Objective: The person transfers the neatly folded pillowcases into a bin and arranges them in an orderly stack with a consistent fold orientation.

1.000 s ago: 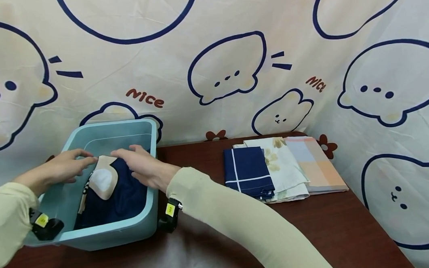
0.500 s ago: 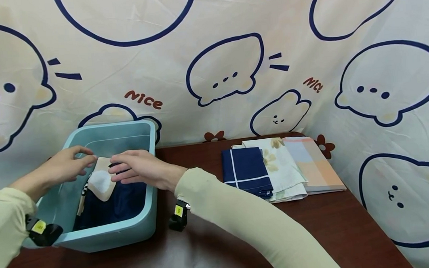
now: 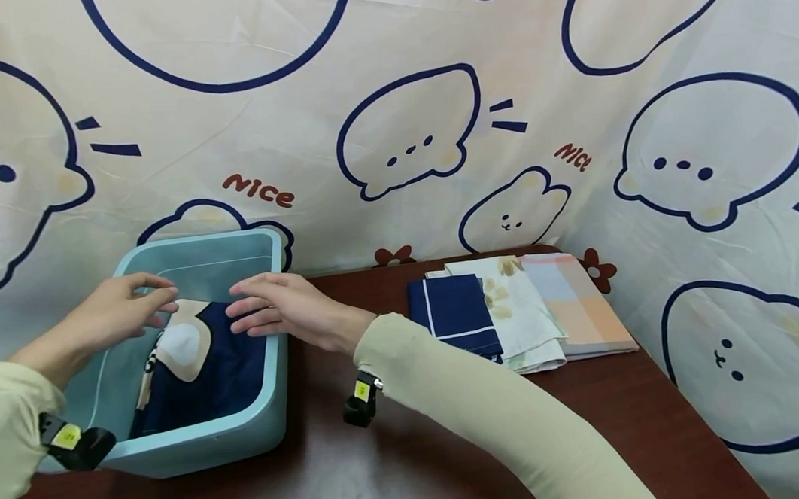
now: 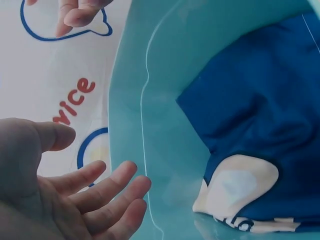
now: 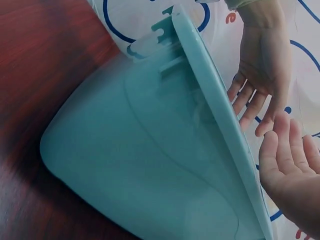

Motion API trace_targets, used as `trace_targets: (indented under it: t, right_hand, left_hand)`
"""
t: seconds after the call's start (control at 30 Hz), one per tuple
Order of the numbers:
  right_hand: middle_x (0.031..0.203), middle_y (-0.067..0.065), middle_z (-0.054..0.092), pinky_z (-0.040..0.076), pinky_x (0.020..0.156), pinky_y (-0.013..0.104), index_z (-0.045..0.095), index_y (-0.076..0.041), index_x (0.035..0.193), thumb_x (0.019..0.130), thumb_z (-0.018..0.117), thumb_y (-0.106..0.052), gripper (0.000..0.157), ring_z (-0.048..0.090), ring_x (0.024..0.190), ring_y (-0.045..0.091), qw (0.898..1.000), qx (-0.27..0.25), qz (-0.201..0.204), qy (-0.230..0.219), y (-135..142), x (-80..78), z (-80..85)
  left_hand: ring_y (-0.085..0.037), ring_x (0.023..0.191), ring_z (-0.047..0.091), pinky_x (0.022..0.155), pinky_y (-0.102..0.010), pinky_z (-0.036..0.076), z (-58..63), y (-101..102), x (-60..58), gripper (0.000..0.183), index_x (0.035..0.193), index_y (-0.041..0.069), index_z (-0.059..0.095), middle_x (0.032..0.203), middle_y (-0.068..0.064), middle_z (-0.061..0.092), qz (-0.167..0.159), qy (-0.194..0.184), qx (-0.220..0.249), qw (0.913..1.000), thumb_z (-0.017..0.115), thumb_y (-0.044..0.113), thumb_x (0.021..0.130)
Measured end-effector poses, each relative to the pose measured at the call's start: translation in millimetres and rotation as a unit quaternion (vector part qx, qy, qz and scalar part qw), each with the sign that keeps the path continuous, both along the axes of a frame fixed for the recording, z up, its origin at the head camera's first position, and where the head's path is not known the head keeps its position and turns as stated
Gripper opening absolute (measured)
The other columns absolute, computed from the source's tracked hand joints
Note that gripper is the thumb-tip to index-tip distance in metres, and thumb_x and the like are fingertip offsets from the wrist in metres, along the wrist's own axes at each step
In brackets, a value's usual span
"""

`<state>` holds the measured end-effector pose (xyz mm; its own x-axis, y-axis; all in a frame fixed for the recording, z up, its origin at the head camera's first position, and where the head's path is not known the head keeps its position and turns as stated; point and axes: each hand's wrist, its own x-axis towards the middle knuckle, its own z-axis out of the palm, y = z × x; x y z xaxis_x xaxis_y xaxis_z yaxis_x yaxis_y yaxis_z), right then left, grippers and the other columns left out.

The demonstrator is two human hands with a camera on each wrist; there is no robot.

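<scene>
Head view: a left hand (image 3: 114, 313) and a right hand (image 3: 294, 308) hover over the blue bin (image 3: 206, 449), fingers loosely extended and free of any hold. Inside lies a navy cloth (image 3: 238, 367); three folded cloths (image 3: 521, 318) rest overlapping on the table (image 3: 382, 439), right of the bin.

We see a light-blue tub (image 3: 206, 449) and navy fabric (image 3: 238, 367) patched in cream and white.
We also note a reddish-brown surface (image 3: 357, 478), a white-lined navy cloth (image 3: 452, 313), a tan-flowered white cloth (image 3: 523, 314) and a peach-and-pale-blue checked cloth (image 3: 582, 308).
</scene>
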<state>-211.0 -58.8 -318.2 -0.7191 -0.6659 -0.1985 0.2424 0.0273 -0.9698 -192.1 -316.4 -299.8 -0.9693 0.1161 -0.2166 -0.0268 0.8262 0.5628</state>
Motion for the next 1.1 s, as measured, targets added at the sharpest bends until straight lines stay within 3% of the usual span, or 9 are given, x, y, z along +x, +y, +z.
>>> trace_targets:
  t: [0.23, 0.43, 0.57, 0.73, 0.93, 1.1]
  right_hand:
    - [0.126, 0.02, 0.069, 0.058, 0.095, 0.031, 0.06, -0.007, 0.134, 0.108, 0.047, -0.028, 0.035, 0.071, 0.112, 0.032, 0.998, 0.025, -0.006, 0.065, 14, 1.2, -8.5]
    - [0.123, 0.021, 0.07, 0.059, 0.092, 0.031, 0.059, -0.005, 0.133, 0.108, 0.048, -0.025, 0.034, 0.074, 0.104, 0.029, 0.996, 0.023, -0.006, 0.084, 27, 5.4, -7.0]
    - [0.12, 0.02, 0.071, 0.06, 0.089, 0.03, 0.06, -0.004, 0.132, 0.108, 0.049, -0.024, 0.033, 0.075, 0.093, 0.019, 0.994, 0.033, -0.01, 0.099, 36, 7.5, -8.9]
    - [0.115, 0.018, 0.073, 0.06, 0.087, 0.03, 0.061, -0.004, 0.131, 0.107, 0.051, -0.022, 0.032, 0.071, 0.081, 0.009, 0.991, 0.051, -0.015, 0.121, 48, 10.3, -13.1]
    - [0.116, 0.023, 0.07, 0.06, 0.085, 0.031, 0.061, -0.003, 0.128, 0.107, 0.05, -0.02, 0.029, 0.069, 0.081, 0.01, 0.986, 0.061, -0.009, 0.152, 65, 11.1, -16.7]
    - [0.115, 0.022, 0.07, 0.059, 0.085, 0.029, 0.062, -0.004, 0.128, 0.108, 0.049, -0.019, 0.028, 0.07, 0.085, 0.011, 0.982, 0.074, 0.001, 0.173, 80, 11.7, -21.3]
  left_hand:
    - [-0.05, 0.111, 0.065, 0.084, -0.053, 0.059, 3.2, 21, 5.0, 0.057, 0.143, -0.017, 0.036, 0.132, -0.039, 0.057, -0.019, 0.009, 0.011, 0.9997, 0.032, 0.031, 0.111]
    - [-0.045, 0.105, 0.069, 0.08, -0.05, 0.06, 5.8, 44, 11.0, 0.053, 0.141, -0.014, 0.041, 0.129, -0.038, 0.061, -0.036, 0.03, 0.028, 0.9985, 0.035, 0.029, 0.111]
    - [-0.042, 0.103, 0.07, 0.081, -0.053, 0.059, 5.7, 56, 15.7, 0.049, 0.139, -0.013, 0.046, 0.126, -0.037, 0.063, -0.045, 0.047, 0.032, 0.9974, 0.037, 0.026, 0.11]
    - [-0.04, 0.104, 0.069, 0.086, -0.059, 0.056, 5.0, 69, 24.4, 0.046, 0.138, -0.01, 0.049, 0.125, -0.034, 0.065, -0.04, 0.058, 0.035, 0.9969, 0.039, 0.024, 0.11]
    - [-0.034, 0.105, 0.066, 0.083, -0.051, 0.055, 4.7, 87, 32.1, 0.041, 0.134, -0.002, 0.055, 0.124, -0.027, 0.067, -0.03, 0.071, 0.043, 0.9961, 0.044, 0.028, 0.108]
    - [-0.038, 0.11, 0.065, 0.088, -0.057, 0.054, 6.9, 100, 36.8, 0.04, 0.132, 0.001, 0.058, 0.124, -0.026, 0.067, -0.024, 0.084, 0.053, 0.9947, 0.047, 0.031, 0.107]
